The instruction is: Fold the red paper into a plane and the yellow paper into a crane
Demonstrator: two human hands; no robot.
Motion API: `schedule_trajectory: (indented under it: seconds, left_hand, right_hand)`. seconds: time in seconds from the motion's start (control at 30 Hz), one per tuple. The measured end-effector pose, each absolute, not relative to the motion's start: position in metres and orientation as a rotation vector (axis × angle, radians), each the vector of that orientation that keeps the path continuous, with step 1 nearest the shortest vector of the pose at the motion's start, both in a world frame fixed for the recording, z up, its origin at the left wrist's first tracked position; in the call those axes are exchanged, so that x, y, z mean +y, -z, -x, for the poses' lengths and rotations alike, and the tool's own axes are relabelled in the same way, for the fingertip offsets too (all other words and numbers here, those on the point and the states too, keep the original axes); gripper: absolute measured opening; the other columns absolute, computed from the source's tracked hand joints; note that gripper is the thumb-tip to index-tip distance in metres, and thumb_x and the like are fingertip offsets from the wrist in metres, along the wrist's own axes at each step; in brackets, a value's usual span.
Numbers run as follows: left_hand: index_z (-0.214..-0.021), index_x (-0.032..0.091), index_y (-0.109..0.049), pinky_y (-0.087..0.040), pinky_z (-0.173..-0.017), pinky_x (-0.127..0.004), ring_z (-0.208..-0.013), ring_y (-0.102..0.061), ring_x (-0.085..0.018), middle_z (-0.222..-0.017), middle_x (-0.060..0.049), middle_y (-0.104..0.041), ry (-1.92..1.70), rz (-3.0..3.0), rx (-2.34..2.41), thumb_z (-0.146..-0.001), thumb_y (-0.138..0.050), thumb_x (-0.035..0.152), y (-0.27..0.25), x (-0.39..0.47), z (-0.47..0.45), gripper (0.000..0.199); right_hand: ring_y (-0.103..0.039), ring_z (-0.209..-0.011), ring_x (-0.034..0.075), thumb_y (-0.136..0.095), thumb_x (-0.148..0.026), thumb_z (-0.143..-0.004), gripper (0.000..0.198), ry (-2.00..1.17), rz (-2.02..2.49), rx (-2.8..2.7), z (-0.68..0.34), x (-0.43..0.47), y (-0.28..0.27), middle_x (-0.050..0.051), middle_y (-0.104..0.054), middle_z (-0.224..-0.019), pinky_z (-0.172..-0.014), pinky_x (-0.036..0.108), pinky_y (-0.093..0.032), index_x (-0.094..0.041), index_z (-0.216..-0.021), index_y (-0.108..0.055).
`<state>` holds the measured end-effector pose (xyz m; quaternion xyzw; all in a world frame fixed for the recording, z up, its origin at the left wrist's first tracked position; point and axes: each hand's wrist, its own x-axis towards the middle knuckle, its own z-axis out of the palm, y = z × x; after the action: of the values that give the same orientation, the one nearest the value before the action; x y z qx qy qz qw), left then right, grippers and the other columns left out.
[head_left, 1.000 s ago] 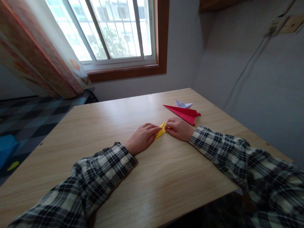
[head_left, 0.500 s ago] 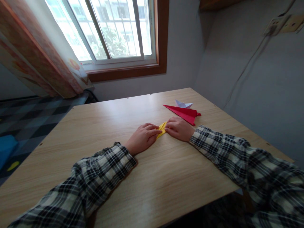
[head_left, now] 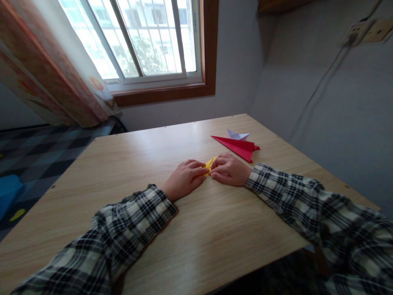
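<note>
A small piece of folded yellow paper [head_left: 211, 162] lies on the wooden table [head_left: 196, 229], partly covered by fingers. From the left, my left hand [head_left: 186, 177] presses its fingertips down on the paper's near left side. My right hand [head_left: 231, 169] is curled over the paper's right side, thumb and fingers closed at its edge. Just beyond the right hand lies a red paper plane [head_left: 235, 146], its point turned to the left. Behind the plane sits a white paper boat [head_left: 238, 135]. How the yellow paper is folded under the hands is hidden.
A window [head_left: 147, 41] with a brown frame is behind the table. To the left hangs a patterned curtain [head_left: 58, 61] above a checked surface [head_left: 46, 157] with a blue object [head_left: 9, 192] on it. A wall socket [head_left: 357, 33] with a cord is at right.
My right hand has shifted slightly toward me and to the left along the yellow paper, covering more of its near right edge. My left hand has stayed in place.
</note>
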<state>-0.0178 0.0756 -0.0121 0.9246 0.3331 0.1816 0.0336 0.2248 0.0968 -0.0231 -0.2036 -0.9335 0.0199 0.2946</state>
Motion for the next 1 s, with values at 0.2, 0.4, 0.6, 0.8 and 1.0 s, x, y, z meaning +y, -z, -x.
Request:
schedule_trajectory:
  seconds: [0.2, 0.4, 0.6, 0.8, 1.0]
  left_hand:
    - [-0.117, 0.026, -0.071, -0.047, -0.103, -0.046, -0.115, -0.060, -0.024, -0.123, -0.006, -0.070, -0.559, -2.848, 1.024, -0.100, -0.052, 0.031, 0.012, 0.075, 0.017, 0.027]
    - [-0.118, 0.025, -0.071, -0.048, -0.103, -0.046, -0.114, -0.060, -0.024, -0.122, -0.007, -0.070, -0.566, -2.841, 1.019, -0.100, -0.052, 0.030, 0.011, 0.074, 0.017, 0.027]
    - [-0.119, 0.026, -0.071, -0.048, -0.103, -0.046, -0.115, -0.060, -0.024, -0.122, -0.007, -0.070, -0.575, -2.830, 1.021, -0.100, -0.052, 0.030, 0.011, 0.074, 0.017, 0.027]
    - [-0.119, 0.026, -0.071, -0.048, -0.103, -0.045, -0.115, -0.060, -0.023, -0.122, -0.007, -0.070, -0.604, -2.816, 0.995, -0.100, -0.050, 0.031, 0.011, 0.075, 0.017, 0.028]
    - [-0.118, 0.025, -0.071, -0.049, -0.102, -0.047, -0.114, -0.061, -0.024, -0.122, -0.007, -0.070, -0.596, -2.814, 1.001, -0.100, -0.051, 0.030, 0.010, 0.074, 0.016, 0.028]
  right_hand:
    - [-0.061, -0.085, 0.020, -0.057, -0.030, -0.096, 0.025, 0.020, 0.574, -2.473, -0.224, 0.096, 0.022, 0.005, -0.074, -0.089, -0.080, 0.037, -0.041, -0.021, -0.081, -0.075]
    - [-0.060, -0.083, 0.020, -0.055, -0.027, -0.095, 0.027, 0.116, 0.607, -2.494, -0.225, 0.094, 0.019, 0.004, -0.074, -0.084, -0.082, 0.038, -0.040, -0.021, -0.076, -0.073]
    - [-0.061, -0.081, 0.020, -0.051, -0.028, -0.097, 0.032, 0.200, 0.630, -2.517, -0.228, 0.093, 0.016, 0.002, -0.074, -0.081, -0.087, 0.041, -0.038, -0.022, -0.075, -0.072]
    - [-0.062, -0.082, 0.020, -0.051, -0.028, -0.096, 0.030, 0.212, 0.620, -2.536, -0.231, 0.094, 0.013, 0.003, -0.074, -0.078, -0.088, 0.042, -0.038, -0.022, -0.075, -0.072]
    - [-0.062, -0.082, 0.020, -0.052, -0.025, -0.095, 0.032, 0.251, 0.628, -2.553, -0.235, 0.097, 0.010, 0.003, -0.074, -0.077, -0.091, 0.042, -0.038, -0.022, -0.070, -0.071]
